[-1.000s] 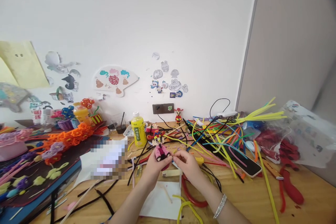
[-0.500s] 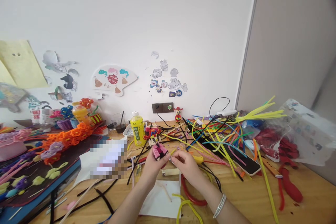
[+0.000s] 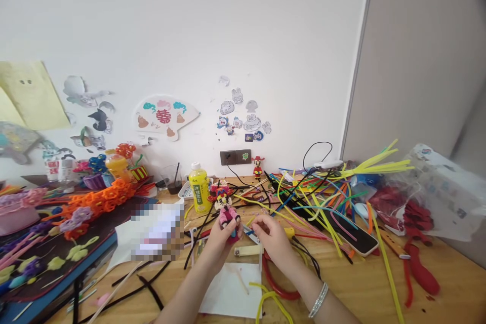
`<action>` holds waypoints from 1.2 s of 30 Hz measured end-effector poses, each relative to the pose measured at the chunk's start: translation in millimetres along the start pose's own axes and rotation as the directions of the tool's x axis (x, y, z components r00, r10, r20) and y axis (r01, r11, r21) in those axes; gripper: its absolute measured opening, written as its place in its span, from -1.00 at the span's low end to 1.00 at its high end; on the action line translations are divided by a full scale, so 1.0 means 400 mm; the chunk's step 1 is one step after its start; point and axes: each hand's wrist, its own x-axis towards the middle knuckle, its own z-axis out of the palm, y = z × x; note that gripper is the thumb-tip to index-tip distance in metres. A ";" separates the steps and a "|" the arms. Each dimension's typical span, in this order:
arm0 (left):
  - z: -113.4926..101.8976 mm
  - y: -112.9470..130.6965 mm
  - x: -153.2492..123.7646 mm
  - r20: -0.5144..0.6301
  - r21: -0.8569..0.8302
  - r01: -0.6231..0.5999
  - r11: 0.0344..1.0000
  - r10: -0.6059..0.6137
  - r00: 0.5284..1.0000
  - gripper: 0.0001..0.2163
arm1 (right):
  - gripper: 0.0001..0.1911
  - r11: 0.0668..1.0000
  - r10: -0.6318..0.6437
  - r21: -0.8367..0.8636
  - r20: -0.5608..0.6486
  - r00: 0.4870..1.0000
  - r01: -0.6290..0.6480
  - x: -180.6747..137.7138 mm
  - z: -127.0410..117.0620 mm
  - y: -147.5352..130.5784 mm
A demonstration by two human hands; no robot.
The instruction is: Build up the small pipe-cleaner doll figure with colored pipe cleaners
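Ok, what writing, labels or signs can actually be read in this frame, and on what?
"囍": red sign on the paper fan stuck to the wall.
Yellow bottle: label print too small to read.
Wall stickers: cartoon figures, no legible words.
White sheet left of the left hand: blurred out.

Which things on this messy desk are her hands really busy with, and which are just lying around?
In use:
- little doll, held upright in the left hand
- right hand, pinching something small beside the doll

Lying about:
- yellow bottle
- heap of coloured fuzzy wires
- phone
- orange flowers
- white paper
- wooden desk
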 end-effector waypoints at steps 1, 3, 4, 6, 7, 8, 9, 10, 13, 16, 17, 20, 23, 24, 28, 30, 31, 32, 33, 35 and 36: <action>0.001 -0.001 -0.002 0.012 -0.056 0.020 0.998 -0.019 1.000 -0.73 | -0.87 0.999 0.001 0.035 0.000 1.000 -0.001 -0.001 0.002 -0.002; 0.003 -0.005 -0.007 0.010 -0.145 0.056 0.988 -0.056 0.998 -0.70 | -0.87 0.997 -0.005 0.083 0.027 1.000 0.003 -0.005 0.007 -0.009; 0.002 -0.008 -0.009 -0.001 -0.172 0.069 0.983 -0.070 0.998 -0.68 | -0.87 0.996 -0.012 0.087 0.039 0.999 0.008 -0.007 0.010 -0.013; 0.000 -0.014 -0.012 -0.027 -0.194 0.088 0.977 -0.095 0.995 -0.64 | -0.87 0.997 -0.025 0.072 0.048 0.999 0.021 -0.013 0.016 -0.022; 0.000 -0.017 -0.014 -0.037 -0.195 0.095 0.976 -0.104 0.994 -0.61 | -0.87 0.998 -0.031 0.059 0.043 0.999 0.028 -0.016 0.018 -0.026; 0.000 -0.019 -0.015 -0.044 -0.194 0.105 0.975 -0.116 0.992 -0.57 | -0.86 0.998 -0.040 0.045 0.037 0.999 0.038 -0.019 0.020 -0.030; 0.001 -0.020 -0.016 -0.052 -0.192 0.118 0.974 -0.130 0.990 -0.55 | -0.85 0.998 -0.052 0.026 0.032 0.998 0.051 -0.022 0.021 -0.034; 0.003 -0.020 -0.017 -0.062 -0.190 0.130 0.973 -0.144 0.988 -0.55 | -0.84 0.998 -0.069 0.002 0.030 0.997 0.069 -0.025 0.023 -0.037; 0.011 -0.016 -0.019 -0.100 -0.197 0.158 0.968 -0.181 0.978 -0.59 | -0.74 0.987 -0.133 -0.082 0.032 0.991 0.135 -0.033 0.027 -0.043; 0.018 -0.016 -0.018 -0.099 -0.231 0.170 0.958 -0.197 0.975 -0.61 | -0.78 0.984 -0.144 -0.103 -0.009 0.989 0.143 -0.036 0.036 -0.040; 0.020 -0.018 -0.018 -0.086 -0.245 0.174 0.954 -0.201 0.976 -0.62 | -0.83 0.988 -0.125 -0.094 -0.037 0.991 0.121 -0.035 0.040 -0.036; 0.027 -0.025 -0.019 -0.051 -0.274 0.175 0.946 -0.196 0.979 -0.65 | -0.96 0.998 -0.056 -0.043 -0.121 0.991 0.051 -0.032 0.050 -0.022; 0.034 -0.029 -0.020 -0.023 -0.305 0.172 0.937 -0.188 0.982 -0.66 | -0.85 0.999 -0.046 -0.006 -0.177 0.983 0.046 -0.031 0.053 -0.015; 0.035 -0.030 -0.020 -0.011 -0.318 0.179 0.931 -0.192 0.981 -0.66 | -0.85 0.998 -0.056 -0.003 -0.183 0.982 0.057 -0.031 0.052 -0.015; 0.032 -0.027 -0.014 -0.006 -0.371 0.183 0.910 -0.199 0.980 -0.67 | -0.86 0.996 -0.086 -0.005 -0.200 0.976 0.087 -0.025 0.037 -0.025; 0.028 -0.024 -0.009 -0.032 -0.405 0.166 0.899 -0.195 0.980 -0.68 | -0.82 0.997 -0.066 0.011 -0.257 0.964 0.071 -0.015 0.019 -0.023; 0.026 -0.022 -0.007 -0.051 -0.421 0.156 0.894 -0.195 0.979 -0.68 | -0.80 0.999 -0.035 0.030 -0.300 0.953 0.046 -0.009 0.008 -0.018; 0.024 -0.020 -0.006 -0.073 -0.433 0.148 0.889 -0.198 0.977 -0.68 | -0.77 0.998 0.014 0.063 -0.346 0.938 0.008 -0.002 -0.005 -0.010; 0.023 -0.018 -0.004 -0.096 -0.443 0.136 0.886 -0.197 0.976 -0.67 | -0.74 0.993 0.079 0.108 -0.386 0.919 -0.041 0.005 -0.019 -0.001; 0.022 -0.014 -0.003 -0.121 -0.453 0.102 0.886 -0.175 0.977 -0.65 | -0.65 0.968 0.225 0.205 -0.449 0.865 -0.145 0.016 -0.045 0.016; 0.022 -0.012 -0.002 -0.119 -0.453 0.089 0.887 -0.160 0.980 -0.64 | -0.62 0.963 0.250 0.209 -0.477 0.843 -0.167 0.019 -0.055 0.022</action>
